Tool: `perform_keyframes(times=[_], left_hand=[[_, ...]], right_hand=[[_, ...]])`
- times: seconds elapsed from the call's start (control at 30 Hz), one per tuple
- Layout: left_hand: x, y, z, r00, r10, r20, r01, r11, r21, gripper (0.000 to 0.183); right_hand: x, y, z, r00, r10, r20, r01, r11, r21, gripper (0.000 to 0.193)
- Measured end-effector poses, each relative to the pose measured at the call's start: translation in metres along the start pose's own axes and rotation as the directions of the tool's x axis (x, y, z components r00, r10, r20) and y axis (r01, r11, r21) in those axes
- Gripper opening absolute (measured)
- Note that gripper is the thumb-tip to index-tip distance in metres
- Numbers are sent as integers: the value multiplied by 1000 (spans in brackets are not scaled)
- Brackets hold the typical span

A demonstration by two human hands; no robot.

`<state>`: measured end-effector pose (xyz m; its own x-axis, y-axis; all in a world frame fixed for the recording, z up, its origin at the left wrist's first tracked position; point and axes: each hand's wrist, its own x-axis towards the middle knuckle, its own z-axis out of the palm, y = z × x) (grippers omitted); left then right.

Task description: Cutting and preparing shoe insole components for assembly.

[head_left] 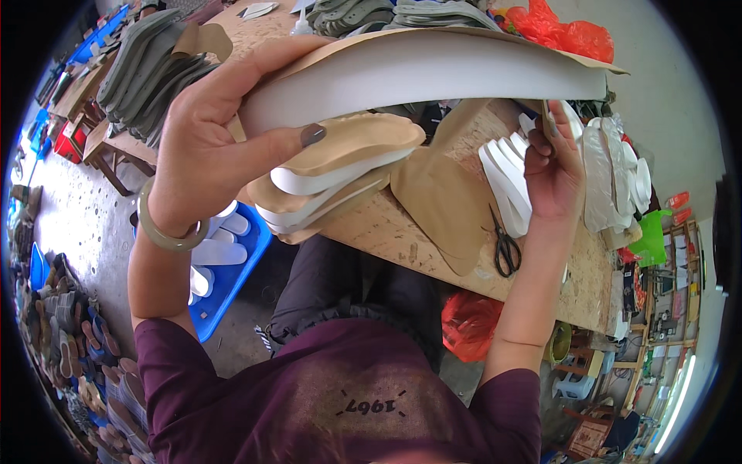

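Observation:
A white foam shoe sole [433, 73] with a tan sheet [363, 45] along its upper side is held up in front of me. My left hand [212, 131] grips its left end, thumb on the near side and fingers behind. At the far right end, my right hand [555, 158] has its fingers closed on a tan flap below the sole; the fingertips are partly hidden. Beneath, a stack of tan-topped white soles [340, 162] lies on the wooden table [386, 232]. Loose tan sheets [444, 205] lie beside that stack, and black scissors [506, 251] rest near my right forearm.
White soles [506, 174] stand in a row at the right of the table. Grey soles [143, 73] are piled at the far left. A blue tray [251, 251] with white soles sits low on the left. Red plastic bags [473, 325] hang below the table edge.

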<state>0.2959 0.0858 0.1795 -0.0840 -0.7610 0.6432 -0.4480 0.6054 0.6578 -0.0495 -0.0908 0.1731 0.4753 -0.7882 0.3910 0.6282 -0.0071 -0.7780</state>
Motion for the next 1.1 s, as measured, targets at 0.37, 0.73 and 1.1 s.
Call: perform_keyframes(times=[0.37,0.73,1.1], left_hand=[[-10,1,19,853,-249,-459,-110,773,-624,52],[-132,22,60,860,-472,-191,388,850,-355,65],[-148,18,131,958,-56,280,12,988,156,48]], right_hand=[[-58,-64,-40,979,-124,-161,40,894,-446,44],[-7,-6,-64,965,226,-130,-261,824,-503,47],[-127,28,-153,791,498,-356,-609,701,-372,58]])
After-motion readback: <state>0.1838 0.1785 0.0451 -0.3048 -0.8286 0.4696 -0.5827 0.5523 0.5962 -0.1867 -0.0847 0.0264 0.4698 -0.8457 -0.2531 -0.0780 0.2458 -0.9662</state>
